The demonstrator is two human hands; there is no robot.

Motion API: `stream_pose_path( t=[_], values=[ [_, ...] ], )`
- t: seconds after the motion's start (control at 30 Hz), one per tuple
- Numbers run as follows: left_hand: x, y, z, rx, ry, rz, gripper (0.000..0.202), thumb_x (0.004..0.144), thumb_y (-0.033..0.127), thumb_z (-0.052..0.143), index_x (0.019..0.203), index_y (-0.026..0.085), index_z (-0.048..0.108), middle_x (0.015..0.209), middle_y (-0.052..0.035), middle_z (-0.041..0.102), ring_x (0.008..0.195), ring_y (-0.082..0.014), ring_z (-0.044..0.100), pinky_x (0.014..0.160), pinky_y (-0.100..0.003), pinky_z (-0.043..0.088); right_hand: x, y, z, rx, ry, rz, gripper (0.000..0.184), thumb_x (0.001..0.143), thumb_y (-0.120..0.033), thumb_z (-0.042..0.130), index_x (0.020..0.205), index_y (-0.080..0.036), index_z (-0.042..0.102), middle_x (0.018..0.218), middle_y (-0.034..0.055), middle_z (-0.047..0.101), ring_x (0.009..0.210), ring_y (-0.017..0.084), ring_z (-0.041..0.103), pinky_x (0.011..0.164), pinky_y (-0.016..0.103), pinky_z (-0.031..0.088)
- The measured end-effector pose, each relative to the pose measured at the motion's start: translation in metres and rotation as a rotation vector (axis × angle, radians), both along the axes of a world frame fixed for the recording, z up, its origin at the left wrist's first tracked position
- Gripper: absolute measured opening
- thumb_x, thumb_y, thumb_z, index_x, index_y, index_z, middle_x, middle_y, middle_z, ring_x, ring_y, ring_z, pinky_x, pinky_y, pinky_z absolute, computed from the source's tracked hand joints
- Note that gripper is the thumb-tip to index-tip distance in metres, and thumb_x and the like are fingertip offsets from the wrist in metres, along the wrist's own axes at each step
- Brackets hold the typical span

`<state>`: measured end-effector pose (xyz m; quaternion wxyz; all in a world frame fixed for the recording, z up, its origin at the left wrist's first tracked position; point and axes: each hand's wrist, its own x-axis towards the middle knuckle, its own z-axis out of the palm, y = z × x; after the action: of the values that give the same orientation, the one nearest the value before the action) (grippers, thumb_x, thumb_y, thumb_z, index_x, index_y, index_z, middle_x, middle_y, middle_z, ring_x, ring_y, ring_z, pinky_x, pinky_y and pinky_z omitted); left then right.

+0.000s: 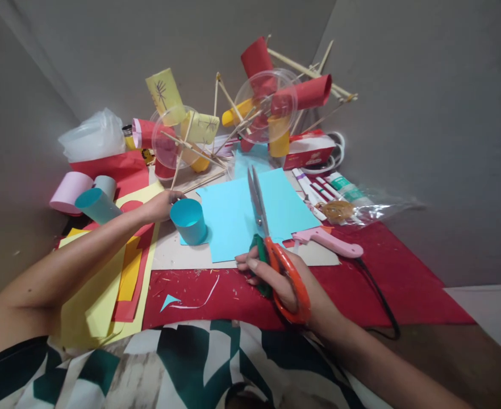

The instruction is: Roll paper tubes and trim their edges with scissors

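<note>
Blue paper tube (192, 230) upright at left edge of blue sheet (229, 210), open end up, long axis vertical. My left hand (163, 206) nearer, at tube's far left side; fingertips partly hidden, cannot tell if they pinch it. My right hand (278, 278) wrapped on handles of scissors (268, 245), blades slightly parted, pointing away from me over sheet; tube lies left of them. Farther right, pink corded tool (333, 243), then bare red cloth (404, 272).
</note>
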<state>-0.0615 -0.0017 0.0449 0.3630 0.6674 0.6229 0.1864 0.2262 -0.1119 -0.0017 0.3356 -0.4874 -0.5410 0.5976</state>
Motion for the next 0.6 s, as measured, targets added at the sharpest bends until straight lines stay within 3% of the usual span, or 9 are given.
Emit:
stream_pose_path(
  t=[0.13,0.27,0.43,0.6],
  values=[
    [-0.005,-0.009,-0.007,-0.068,-0.090,0.124,0.027,0.063,0.030,0.073,0.087,0.018,0.073,0.070,-0.0035,0.069,0.073,-0.0237,0.067,0.070,-0.035,0.053,0.004,-0.003,0.011,0.003,0.082,-0.072,0.038,0.080,-0.055,0.073,0.092,-0.021,0.062,0.104,0.0112,0.076,0.083,0.022,0.074,0.066,0.032,0.061],
    [-0.009,-0.022,-0.013,-0.183,-0.328,0.349,0.022,0.069,0.018,0.072,0.091,0.016,0.070,0.071,-0.0033,0.066,0.067,-0.0180,0.064,0.076,-0.039,0.053,0.004,0.001,0.032,0.091,0.074,-0.136,0.033,0.079,-0.050,0.076,0.090,-0.023,0.061,0.104,0.0098,0.076,0.092,0.025,0.075,0.063,0.032,0.063],
    [-0.009,-0.043,-0.017,-0.264,-0.677,0.493,0.008,0.078,0.012,0.069,0.085,0.013,0.065,0.073,-0.0065,0.065,0.074,-0.0186,0.067,0.085,-0.046,0.053,-0.010,0.017,0.053,0.350,-0.015,-0.099,0.025,0.084,-0.047,0.073,0.092,-0.026,0.062,0.106,0.0082,0.074,0.095,0.027,0.074,0.059,0.035,0.061],
    [-0.007,-0.057,-0.020,-0.302,-0.762,0.539,0.009,0.078,0.013,0.069,0.085,0.013,0.063,0.079,-0.0089,0.068,0.078,-0.0216,0.070,0.086,-0.044,0.055,-0.034,0.043,0.062,0.618,-0.255,-0.067,0.028,0.084,-0.049,0.074,0.095,-0.026,0.064,0.105,0.0089,0.074,0.078,0.024,0.068,0.060,0.040,0.056]
  ],
)
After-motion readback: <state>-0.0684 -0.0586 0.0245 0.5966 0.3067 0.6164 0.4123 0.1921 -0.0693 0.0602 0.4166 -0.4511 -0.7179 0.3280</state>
